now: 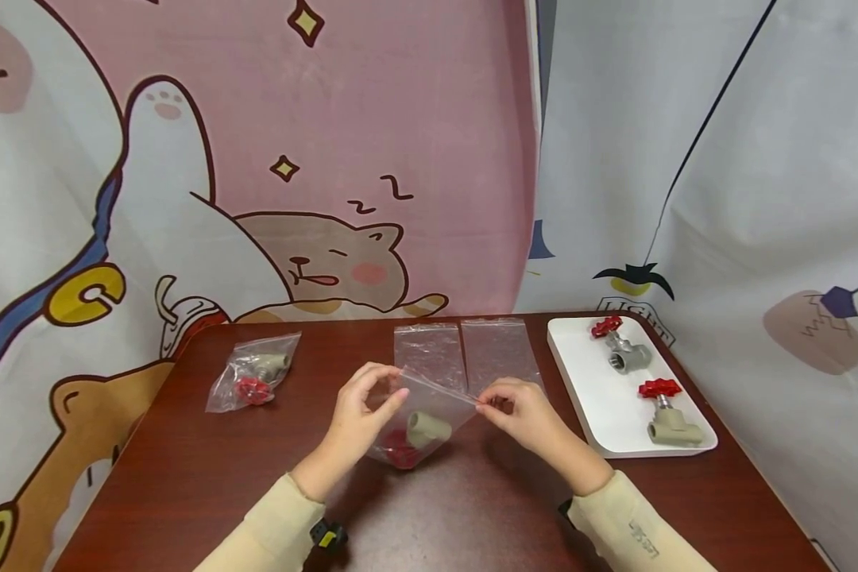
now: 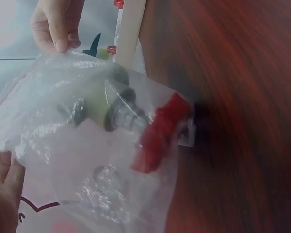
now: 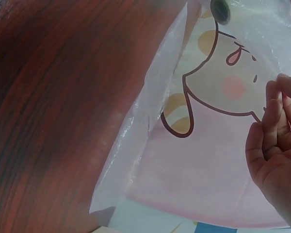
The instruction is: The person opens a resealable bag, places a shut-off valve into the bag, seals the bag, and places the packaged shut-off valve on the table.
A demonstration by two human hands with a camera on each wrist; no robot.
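A clear zip bag [image 1: 445,403] is held up over the table between both hands. My left hand [image 1: 357,409] pinches its upper left corner, and my right hand [image 1: 527,411] pinches the seal strip at the right end. Inside the bag lies a valve with a beige-green body [image 1: 429,429] and a red handwheel [image 1: 403,451]. In the left wrist view its metal stem [image 2: 128,116] shows through the plastic, with the handwheel low in the bag. The fingertips of my right hand [image 3: 281,141] press together in the right wrist view. Whether the seal is fully closed cannot be told.
Two flat clear bags [image 1: 429,349] lie behind my hands. A bagged valve [image 1: 255,373] rests at the left. On the right, a white tray [image 1: 586,397] bears a grey valve [image 1: 629,355] and a beige-green valve [image 1: 674,429], both with red handwheels. Printed curtains hang around the table.
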